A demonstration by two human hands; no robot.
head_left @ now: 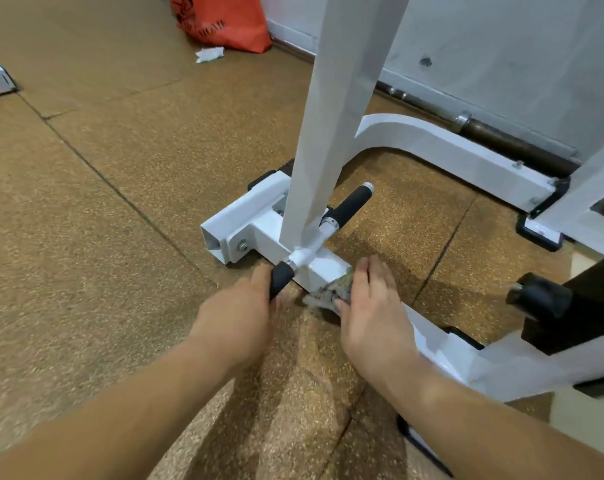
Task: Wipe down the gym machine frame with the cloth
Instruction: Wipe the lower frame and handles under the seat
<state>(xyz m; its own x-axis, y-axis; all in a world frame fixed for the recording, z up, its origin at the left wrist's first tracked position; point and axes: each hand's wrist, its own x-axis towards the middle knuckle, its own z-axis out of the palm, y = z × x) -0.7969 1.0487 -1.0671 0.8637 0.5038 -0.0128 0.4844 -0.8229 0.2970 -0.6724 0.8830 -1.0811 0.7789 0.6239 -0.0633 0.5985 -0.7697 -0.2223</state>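
The white gym machine frame [259, 233] lies low on the floor, with a tall white upright [331, 116] rising from it. A short black foam grip [280, 280] sticks out of its near side, and my left hand [236, 317] curls its fingers around that grip. My right hand [373, 306] presses a crumpled grey cloth [325, 296] flat against the white base bar just right of the grip. Most of the cloth is hidden under that hand.
A second black grip [354, 202] points away behind the upright. A curved white frame leg [442, 147] and a metal barbell bar [501, 136] lie along the wall. An orange bag [221, 20] and crumpled paper [209, 54] sit far back on the cork-coloured floor.
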